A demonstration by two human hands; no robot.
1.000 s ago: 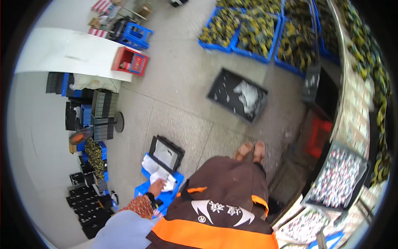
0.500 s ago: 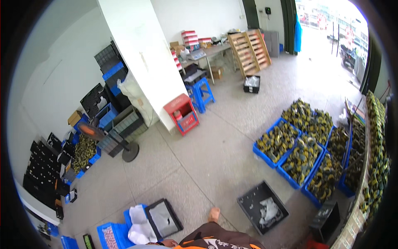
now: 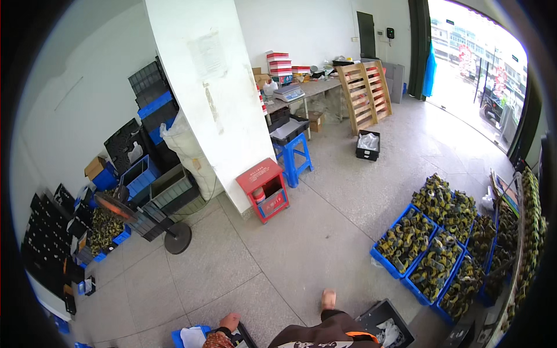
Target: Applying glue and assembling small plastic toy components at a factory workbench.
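My left hand, at the lower edge below a patterned sleeve, is over or beside a black tray. Its fingers are too small and indistinct to show whether they grip the tray. Close on its left is a blue bin with a white sheet in it. My right hand is out of view. A bare foot rests on the floor by my dark-clothed leg. To the right sits a dark grey crate with a clear plastic bag inside.
Blue crates of yellow-and-black parts stand at the right. A red cabinet is by the white pillar, near a blue stool. A fan stands left. Beyond are a wooden pallet and a small black bin.
The view has tilted up and shifted, so the floor things sit lower. More of my left hand shows beside the black tray. The dark grey crate is now partly behind my leg.
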